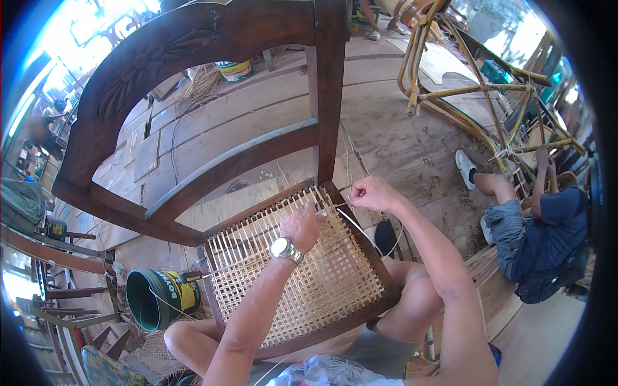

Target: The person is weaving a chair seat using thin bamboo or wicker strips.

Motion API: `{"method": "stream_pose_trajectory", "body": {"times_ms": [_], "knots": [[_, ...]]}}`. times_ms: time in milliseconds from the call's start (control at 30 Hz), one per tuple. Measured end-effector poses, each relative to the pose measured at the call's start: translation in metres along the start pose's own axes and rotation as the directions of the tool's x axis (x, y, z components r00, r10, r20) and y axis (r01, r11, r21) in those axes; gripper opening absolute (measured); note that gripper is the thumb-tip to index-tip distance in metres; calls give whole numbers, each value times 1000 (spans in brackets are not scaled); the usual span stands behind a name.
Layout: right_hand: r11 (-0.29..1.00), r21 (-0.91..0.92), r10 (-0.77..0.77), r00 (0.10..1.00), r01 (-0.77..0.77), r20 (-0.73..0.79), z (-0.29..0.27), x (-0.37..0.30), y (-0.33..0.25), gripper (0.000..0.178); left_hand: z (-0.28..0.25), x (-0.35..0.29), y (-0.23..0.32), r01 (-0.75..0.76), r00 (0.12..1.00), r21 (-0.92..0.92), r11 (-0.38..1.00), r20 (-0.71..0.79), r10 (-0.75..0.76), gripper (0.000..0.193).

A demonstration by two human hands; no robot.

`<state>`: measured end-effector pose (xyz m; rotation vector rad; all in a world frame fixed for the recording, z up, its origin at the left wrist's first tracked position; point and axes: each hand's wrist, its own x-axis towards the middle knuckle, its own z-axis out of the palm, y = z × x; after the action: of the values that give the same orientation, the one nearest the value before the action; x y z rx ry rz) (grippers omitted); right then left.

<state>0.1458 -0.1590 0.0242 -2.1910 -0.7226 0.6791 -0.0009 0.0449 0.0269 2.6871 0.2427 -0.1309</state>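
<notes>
A dark wooden chair with a carved backrest lies across my lap, its woven cane seat facing up. The weave looks dense toward me and more open near the backrest. My left hand, with a metal watch on its wrist, rests on the weave, fingers bent together at a thin cane strand. Just past the right rail of the seat, my right hand pinches the other end of that strand. The left fingertips are partly hidden against the cane.
A green and yellow bucket lies tipped at the left, a tool handle near its side. A seated person works at the right by a rattan frame. Cane scraps lie on the plank floor.
</notes>
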Motion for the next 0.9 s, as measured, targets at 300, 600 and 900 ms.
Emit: {"method": "stream_pose_trajectory", "body": {"times_ms": [300, 600, 900], "knots": [[998, -68, -14, 999, 17, 45, 25, 2, -18, 22, 5, 5, -7, 2, 1000, -151, 989, -21, -5, 37], [942, -203, -285, 957, 268, -55, 33, -3, -69, 23, -45, -46, -7, 224, 953, -137, 965, -176, -246, 49], [910, 261, -351, 934, 323, 65, 61, 34, -80, 18, -62, -78, -61, 157, 940, -193, 969, -271, -206, 28]]}}
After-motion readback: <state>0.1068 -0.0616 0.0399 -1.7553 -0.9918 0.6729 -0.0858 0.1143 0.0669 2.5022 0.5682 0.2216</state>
